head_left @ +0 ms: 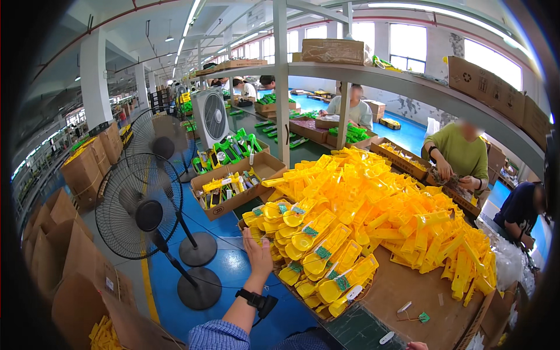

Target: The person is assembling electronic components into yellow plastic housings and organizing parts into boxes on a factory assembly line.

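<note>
The left hand [258, 256] apparently steadied stacked yellow shells [331, 240].
Its fingers, loosely spread, clutched nothing visible; the next move probably called for a light grip. The glossy shells (at least 5 bore green circuit boards [322, 252]) lay along the worktop's [360, 328] left edge; farther right, the right hand [417, 346] barely showed, grip indiscernible.

Bright yellow plastic parts [361, 186] | green circuit boards [342, 283] | blue-and-white checked sleeve [216, 336] | black wrist strap [249, 298] | blue floor [175, 309]
</note>
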A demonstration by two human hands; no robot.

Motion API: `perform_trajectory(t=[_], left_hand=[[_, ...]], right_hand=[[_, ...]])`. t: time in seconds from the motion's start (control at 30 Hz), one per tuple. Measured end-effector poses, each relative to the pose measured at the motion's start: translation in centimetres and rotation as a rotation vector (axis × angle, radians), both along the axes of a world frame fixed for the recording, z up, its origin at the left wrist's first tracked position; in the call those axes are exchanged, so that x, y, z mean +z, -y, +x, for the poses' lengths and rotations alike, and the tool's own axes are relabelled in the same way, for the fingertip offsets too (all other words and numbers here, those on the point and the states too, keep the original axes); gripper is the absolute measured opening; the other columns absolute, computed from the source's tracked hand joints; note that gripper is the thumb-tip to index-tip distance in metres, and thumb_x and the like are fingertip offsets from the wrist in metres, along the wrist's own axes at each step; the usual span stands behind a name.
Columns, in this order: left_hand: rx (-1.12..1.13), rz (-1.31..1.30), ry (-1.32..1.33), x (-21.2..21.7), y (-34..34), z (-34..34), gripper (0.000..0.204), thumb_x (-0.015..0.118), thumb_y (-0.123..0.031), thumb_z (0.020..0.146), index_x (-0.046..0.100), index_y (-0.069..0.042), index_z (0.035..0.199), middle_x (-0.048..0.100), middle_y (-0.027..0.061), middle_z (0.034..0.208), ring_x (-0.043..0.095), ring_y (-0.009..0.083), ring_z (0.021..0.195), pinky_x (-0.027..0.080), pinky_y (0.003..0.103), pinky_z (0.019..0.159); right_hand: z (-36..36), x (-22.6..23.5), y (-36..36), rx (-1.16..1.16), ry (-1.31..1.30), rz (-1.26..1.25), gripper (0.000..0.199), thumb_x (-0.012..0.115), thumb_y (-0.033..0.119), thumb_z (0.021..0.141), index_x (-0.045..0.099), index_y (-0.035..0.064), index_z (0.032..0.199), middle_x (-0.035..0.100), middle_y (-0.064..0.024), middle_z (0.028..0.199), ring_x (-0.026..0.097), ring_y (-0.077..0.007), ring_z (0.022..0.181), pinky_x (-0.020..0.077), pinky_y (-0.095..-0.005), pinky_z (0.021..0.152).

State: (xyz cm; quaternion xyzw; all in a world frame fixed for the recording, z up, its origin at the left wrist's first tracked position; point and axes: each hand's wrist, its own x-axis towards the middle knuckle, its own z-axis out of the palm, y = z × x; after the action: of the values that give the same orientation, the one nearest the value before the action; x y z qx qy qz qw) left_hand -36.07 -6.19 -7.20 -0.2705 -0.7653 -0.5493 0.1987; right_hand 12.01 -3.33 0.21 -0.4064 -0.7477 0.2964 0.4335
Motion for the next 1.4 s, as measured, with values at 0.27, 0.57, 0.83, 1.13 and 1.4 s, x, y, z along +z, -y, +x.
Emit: perform_trajectory(t=[0.27,0.57,0.83,1.13,1.4], left_hand=[[-0.192,0.02,0.042,-1.1,1.5,0.9,0.07,0.049,-0.023,0.084,0.011,0.007,0.134,0.014,0.0259,0.139,0.014,0.0384,0.13,0.01,0.042,0.106],[-0.23,0.005,0.246,-2.0,2.6,3.7,0.075,0.045,-0.026,0.086,-0.001,0.007,0.135,0.004,0.0266,0.141,0.007,0.0398,0.131,0.007,0.041,0.107],[-0.343,0.391,0.329,-3.6,1.9,5.8,0.07,0.039,-0.029,0.088,-0.001,0.004,0.136,0.012,0.022,0.14,0.016,0.033,0.13,0.014,0.039,0.105],[-0.522,0.584,0.684,-15.9,2.5,8.5,0.055,0.042,-0.015,0.087,0.018,-0.002,0.135,0.031,0.014,0.133,0.035,0.0258,0.119,0.03,0.034,0.098],[-0.496,0.348,0.53,-16.8,2.7,7.6,0.055,0.042,-0.01,0.086,0.019,-0.002,0.135,0.033,0.0139,0.13,0.037,0.0252,0.115,0.032,0.034,0.096]], right_hand=[[-0.4,-0.1,0.2,-0.016,0.009,-0.028,0.015,0.044,-0.005,0.084,0.055,-0.0037,0.094,0.054,-0.01,0.09,0.054,-0.0175,0.085,0.0443,-0.0251,0.077],[-0.6,-2.3,-0.5,-0.022,0.046,-0.056,0.016,0.046,-0.002,0.085,0.054,-0.0036,0.1,0.054,-0.0104,0.093,0.055,-0.0178,0.086,0.045,-0.0261,0.077],[-0.7,-6.3,-0.6,-0.352,0.33,0.216,0.036,0.052,0.019,0.086,0.047,-0.0019,0.115,0.049,-0.0189,0.115,0.05,-0.0306,0.104,0.0403,-0.0382,0.09],[-0.4,-8.8,-1.3,-0.6,0.598,0.114,0.043,0.05,0.025,0.083,0.047,-0.0018,0.116,0.044,-0.0225,0.124,0.039,-0.0376,0.115,0.023,-0.048,0.101],[-0.7,-7.8,-0.9,-0.572,0.625,0.174,0.041,0.052,0.029,0.081,0.051,-0.0018,0.108,0.05,-0.0233,0.115,0.046,-0.0379,0.108,0.0255,-0.0507,0.099]])
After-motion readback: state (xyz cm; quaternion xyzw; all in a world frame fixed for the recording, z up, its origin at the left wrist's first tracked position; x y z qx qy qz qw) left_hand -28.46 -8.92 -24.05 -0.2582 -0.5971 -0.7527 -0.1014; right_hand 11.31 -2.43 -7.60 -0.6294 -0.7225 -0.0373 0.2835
